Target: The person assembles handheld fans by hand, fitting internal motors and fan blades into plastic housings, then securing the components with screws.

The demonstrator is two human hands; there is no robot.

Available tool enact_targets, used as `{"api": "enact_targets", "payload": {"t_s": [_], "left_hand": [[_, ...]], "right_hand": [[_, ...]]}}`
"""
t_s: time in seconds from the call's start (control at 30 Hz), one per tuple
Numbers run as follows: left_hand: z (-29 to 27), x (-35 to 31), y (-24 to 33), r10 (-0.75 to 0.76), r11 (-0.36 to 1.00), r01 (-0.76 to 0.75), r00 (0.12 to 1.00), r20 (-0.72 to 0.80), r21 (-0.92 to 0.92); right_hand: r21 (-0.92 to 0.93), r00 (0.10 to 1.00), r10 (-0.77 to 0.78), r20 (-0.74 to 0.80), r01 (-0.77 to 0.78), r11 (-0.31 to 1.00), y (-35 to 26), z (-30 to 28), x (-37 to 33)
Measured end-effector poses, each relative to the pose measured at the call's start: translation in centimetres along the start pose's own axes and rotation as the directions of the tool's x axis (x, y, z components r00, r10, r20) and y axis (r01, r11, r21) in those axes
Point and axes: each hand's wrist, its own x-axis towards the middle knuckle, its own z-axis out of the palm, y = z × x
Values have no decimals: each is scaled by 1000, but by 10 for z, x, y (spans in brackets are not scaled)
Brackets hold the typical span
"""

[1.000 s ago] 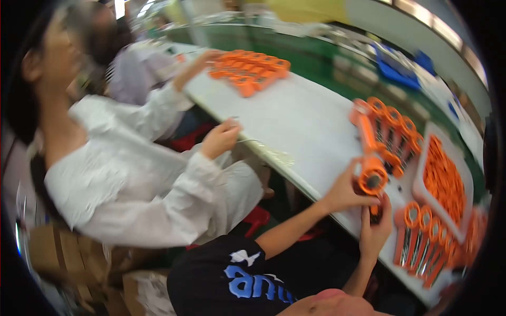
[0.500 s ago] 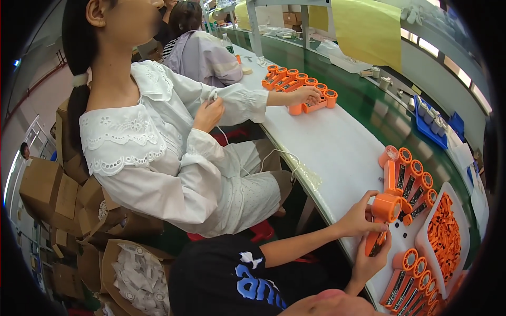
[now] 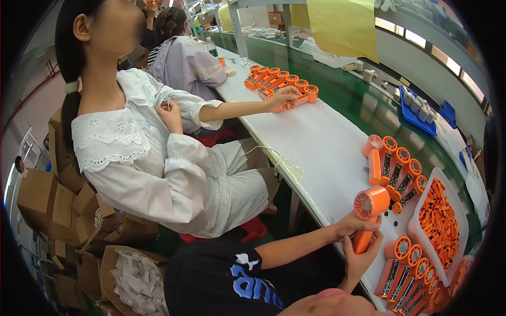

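Both of my hands hold one orange hand-held fan (image 3: 371, 203) over the near edge of the white table (image 3: 316, 142). My left hand (image 3: 352, 225) grips it just under the round head. Wrapped around the handle below is my right hand (image 3: 363, 260). One row of orange fan bodies (image 3: 403, 171) lies on the table just beyond the fan. Another row (image 3: 406, 274) lies to the lower right.
A white tray (image 3: 416, 210) heaped with small orange parts (image 3: 440, 221) sits right of the fan. A co-worker in white (image 3: 158, 158) sits on my left, one hand (image 3: 282, 97) on a far group of orange fans (image 3: 274, 79). Cardboard boxes (image 3: 58, 205) stand behind; a green conveyor (image 3: 348, 100) runs beyond the table.
The view has swung and steadied. The co-worker's hand reached out to the far group of orange fans. The fan stays in both my hands, its head now tilted toward me.
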Motion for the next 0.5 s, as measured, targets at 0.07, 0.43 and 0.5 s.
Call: {"api": "enact_targets", "payload": {"t_s": [0.07, 0.43, 0.5], "left_hand": [[-4, 1, -2, 91, 994, -86, 993, -76, 62], [-3, -13, 0, 233, 959, -181, 943, -240, 220], [-4, -14, -1, 253, 952, -198, 939, -233, 235]], "right_hand": [[-140, 997, -70, -24, 66, 988, 0, 4, 0], [-220, 992, 74, 103, -50, 974, -17, -3, 8], [-212, 990, 72, 124, -45, 976, -23, -5, 9]]}}
